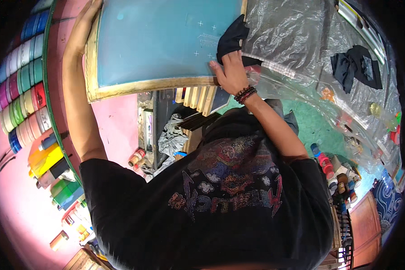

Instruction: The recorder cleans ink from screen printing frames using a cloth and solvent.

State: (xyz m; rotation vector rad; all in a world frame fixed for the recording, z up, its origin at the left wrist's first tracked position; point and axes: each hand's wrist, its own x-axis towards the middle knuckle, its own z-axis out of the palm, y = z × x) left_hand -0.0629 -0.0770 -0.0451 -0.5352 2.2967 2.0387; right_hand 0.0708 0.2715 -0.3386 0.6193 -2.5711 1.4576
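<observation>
Right hand on the cloth, left at the screen

Your right hand (232,77) rests on the black cloth (230,38), fingers close together, thumb set apart; I cannot tell whether it grips. The cloth lies at the lower right corner of the blue screen (157,49). Your left hand (91,11) meets the left side of the wooden frame (153,87), partly out of view, its grip unclear. Plastic sheeting (285,27) spreads to the right.

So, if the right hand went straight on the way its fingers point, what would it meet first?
The black cloth, at the fingertips of the right hand. Past it, the blue screen seems to lie below, though depth is unclear.
</observation>
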